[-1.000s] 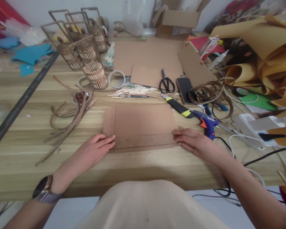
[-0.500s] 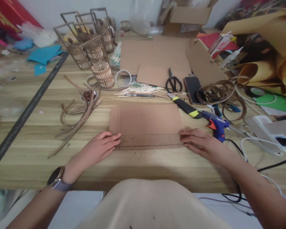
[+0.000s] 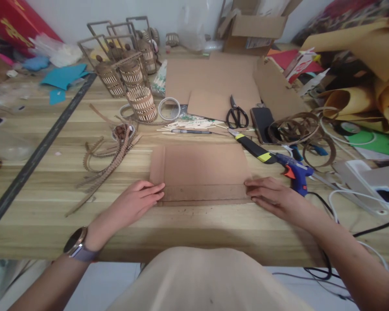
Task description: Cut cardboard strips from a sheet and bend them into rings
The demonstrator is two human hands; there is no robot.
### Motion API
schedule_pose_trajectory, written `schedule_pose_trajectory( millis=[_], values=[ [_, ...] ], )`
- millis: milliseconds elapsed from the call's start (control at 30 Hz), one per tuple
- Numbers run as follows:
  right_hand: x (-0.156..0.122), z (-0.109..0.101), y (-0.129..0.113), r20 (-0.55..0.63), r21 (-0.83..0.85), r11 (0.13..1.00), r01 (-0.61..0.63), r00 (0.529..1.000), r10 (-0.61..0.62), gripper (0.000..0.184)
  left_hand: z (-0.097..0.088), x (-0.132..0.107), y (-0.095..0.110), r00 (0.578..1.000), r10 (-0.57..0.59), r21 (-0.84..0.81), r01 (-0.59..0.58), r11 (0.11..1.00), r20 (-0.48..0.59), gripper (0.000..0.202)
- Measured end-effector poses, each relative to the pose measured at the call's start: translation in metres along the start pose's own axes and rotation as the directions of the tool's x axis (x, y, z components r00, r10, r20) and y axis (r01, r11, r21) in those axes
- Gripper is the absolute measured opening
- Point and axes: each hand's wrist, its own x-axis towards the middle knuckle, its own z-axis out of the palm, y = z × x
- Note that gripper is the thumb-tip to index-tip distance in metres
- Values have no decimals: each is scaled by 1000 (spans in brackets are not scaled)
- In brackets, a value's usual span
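A brown cardboard sheet (image 3: 204,164) lies flat on the table in front of me, creased along its left side. Across its near part runs a narrow, darker cardboard strip (image 3: 204,193), roughly level with the sheet's near edge. At the strip's left end, my left hand (image 3: 142,196) grips it between thumb and fingers. My right hand (image 3: 266,194) pinches the opposite end, fingers bent together. Both hands rest low against the cardboard, and their fingertips partly cover the strip's ends.
Right of the sheet lie a black-and-yellow utility knife (image 3: 254,147) and a blue glue gun (image 3: 296,172). Beyond are scissors (image 3: 237,114), a phone (image 3: 262,123), a pen (image 3: 191,131) and matchstick-covered lantern shapes (image 3: 141,103). Corrugated strips (image 3: 112,166) lie left; cables (image 3: 330,203) trail right.
The whole view has shifted slightly downward in the picture. Both hands keep nearly the same hold on the strip, which has barely moved against the sheet.
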Motion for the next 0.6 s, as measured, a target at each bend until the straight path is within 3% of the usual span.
schedule_pose_trajectory(
  millis=[367,600],
  values=[
    [2,-3,-3,11,53,998,-36,999,35,22,3,-3,-5,996,56,130,-64,989,69,33],
    [3,-4,-4,13,66,997,-38,999,37,21,1,0,-15,987,71,110,-87,990,142,41]
  ],
)
